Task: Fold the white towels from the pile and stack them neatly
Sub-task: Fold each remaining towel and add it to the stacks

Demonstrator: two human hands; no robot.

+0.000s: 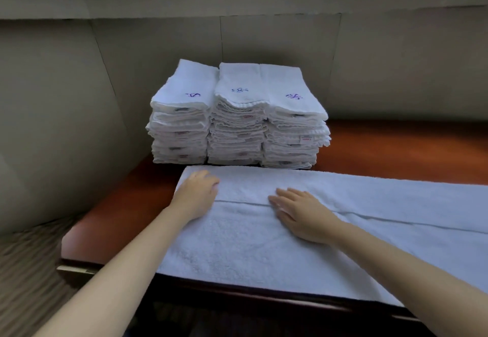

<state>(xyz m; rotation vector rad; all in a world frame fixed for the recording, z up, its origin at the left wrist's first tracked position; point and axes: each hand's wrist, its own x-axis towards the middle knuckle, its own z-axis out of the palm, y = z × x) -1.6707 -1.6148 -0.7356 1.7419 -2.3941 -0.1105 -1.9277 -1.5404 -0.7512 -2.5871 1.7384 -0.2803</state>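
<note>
Head view looks down on a reddish-brown tabletop (111, 220) set against a grey wall (52, 99). One long white towel (237, 244) lies spread along the near edge, folded lengthwise so that a seam line runs across it from left to right; its far side reaches almost to the foot of the stacks, and its right end runs out of frame.

Left hand (196, 195) rests flat on the towel's far left corner, fingers loosely bent over the cloth and pinching nothing that can be seen. Right hand (301, 214) lies palm down near the middle of the towel, fingers straight and spread, their tips right on the seam line. Neither hand grips the fabric; both press on top of it, the towel lying beneath the palms and extending to either side of them.

Behind the spread towel, toward the far left corner of the tabletop, stand three stacks of folded towels (237, 125) side by side and touching, each top piece showing a purple embroidered mark (239, 90). Small labels show along the folded edges.
</note>
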